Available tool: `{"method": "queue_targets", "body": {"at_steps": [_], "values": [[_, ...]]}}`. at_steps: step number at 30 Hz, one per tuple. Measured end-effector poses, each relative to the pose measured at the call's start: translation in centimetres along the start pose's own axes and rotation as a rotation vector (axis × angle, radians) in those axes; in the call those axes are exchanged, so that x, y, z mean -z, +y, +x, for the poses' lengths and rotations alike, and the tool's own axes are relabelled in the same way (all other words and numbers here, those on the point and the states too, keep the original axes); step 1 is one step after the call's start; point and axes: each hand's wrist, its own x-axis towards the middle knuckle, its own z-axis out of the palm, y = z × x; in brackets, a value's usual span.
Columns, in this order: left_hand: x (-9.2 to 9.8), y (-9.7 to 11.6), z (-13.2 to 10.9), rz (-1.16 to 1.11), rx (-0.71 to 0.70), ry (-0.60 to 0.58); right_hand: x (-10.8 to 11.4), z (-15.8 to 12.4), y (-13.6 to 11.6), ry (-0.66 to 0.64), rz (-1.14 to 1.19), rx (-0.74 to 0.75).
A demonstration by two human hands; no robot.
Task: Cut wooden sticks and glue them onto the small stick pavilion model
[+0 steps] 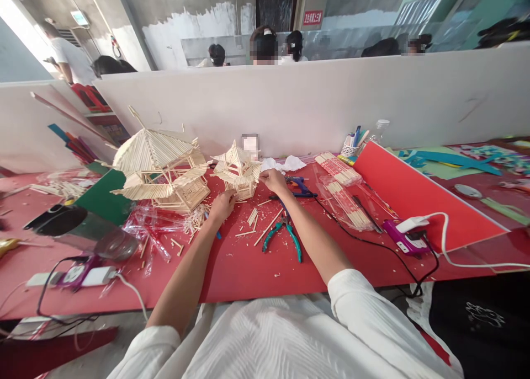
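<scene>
A small pavilion model (243,175) built of thin wooden sticks stands upright on the red table, between my two hands. My left hand (223,205) has its fingers closed at the lower left of its base. On the other side, my right hand (273,179) pinches at the right edge of its roof; the fingertips are small and partly hidden. A larger stick pavilion (161,169) stands just to the left. Teal-handled pliers (284,236) lie open in front of my right forearm, and a blue glue gun (301,187) rests behind it. Cut sticks (252,218) are scattered before the small model.
Stick bundles in red wrappers (350,205) lie to the right, beside a leaning red board (418,197). Purple power strips (408,238) with cables sit on both sides. A dark-lidded clear bottle (86,230) lies at left. A white partition (306,106) closes off the back; people sit beyond.
</scene>
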Motion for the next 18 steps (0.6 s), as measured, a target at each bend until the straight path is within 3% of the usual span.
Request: {"method": "queue_targets", "body": {"at_steps": [18], "values": [[-0.05, 0.16, -0.17, 0.025, 0.002, -0.017, -0.31, 0.09, 0.07, -0.003, 0.064, -0.014]]}}
